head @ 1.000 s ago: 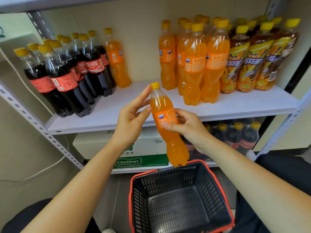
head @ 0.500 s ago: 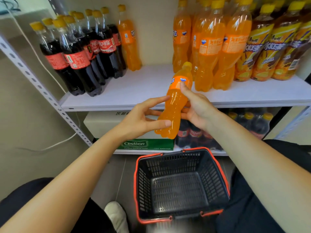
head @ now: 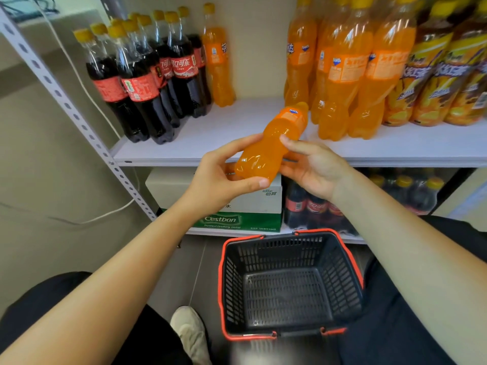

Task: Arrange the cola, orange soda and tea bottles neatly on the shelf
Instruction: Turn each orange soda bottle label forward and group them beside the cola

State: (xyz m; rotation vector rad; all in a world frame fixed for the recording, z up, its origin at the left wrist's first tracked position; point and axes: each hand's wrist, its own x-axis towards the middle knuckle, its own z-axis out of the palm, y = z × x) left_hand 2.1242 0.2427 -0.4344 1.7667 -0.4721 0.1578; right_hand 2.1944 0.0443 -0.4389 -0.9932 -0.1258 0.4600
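An orange soda bottle (head: 274, 142) is tilted with its cap toward the white shelf (head: 237, 133). My left hand (head: 218, 177) grips its base from the left, thumb under it. My right hand (head: 313, 167) holds its middle from the right. On the shelf stand several cola bottles (head: 147, 83) at the left, with one lone orange soda bottle (head: 217, 59) beside them. A group of orange soda bottles (head: 350, 72) stands right of centre. Tea bottles (head: 442, 75) fill the far right.
A black basket with red rim (head: 290, 285) sits open on the floor below my hands. On the lower shelf lie a Cestbon water carton (head: 237, 209) and more cola bottles (head: 316, 209). A perforated grey upright (head: 66, 101) runs along the left. My shoe (head: 189, 330) is beside the basket.
The bottle has tipped from upright to slanted, cap toward the shelf, and risen to the shelf edge. My left hand slid down to its base. The view moved closer to the shelf.
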